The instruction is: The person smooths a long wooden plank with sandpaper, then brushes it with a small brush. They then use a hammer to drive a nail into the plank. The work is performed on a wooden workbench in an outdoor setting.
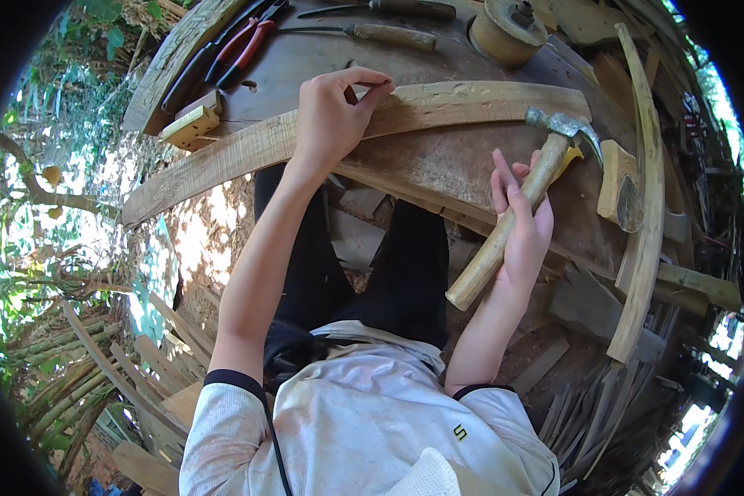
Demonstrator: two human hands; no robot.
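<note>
My left hand (336, 113) is over a long wooden plank (471, 101) that lies across the bench. Its thumb and index finger are pinched together just above the wood; anything between them is too small to make out. In my right hand (525, 219) is a claw hammer (517, 202), held by its round wooden handle with the thumb across it. The metal hammer head (564, 124) points away from me, over the plank's right end. A yellow object (568, 159) shows partly behind the handle.
Red-and-black pliers (244, 51) and wooden-handled tools (393, 37) lie at the bench's far side, near a round wooden piece (508, 33). A small wooden block (192, 126) sits at left. At right are another block (613, 178) and a long curved stick (649, 190).
</note>
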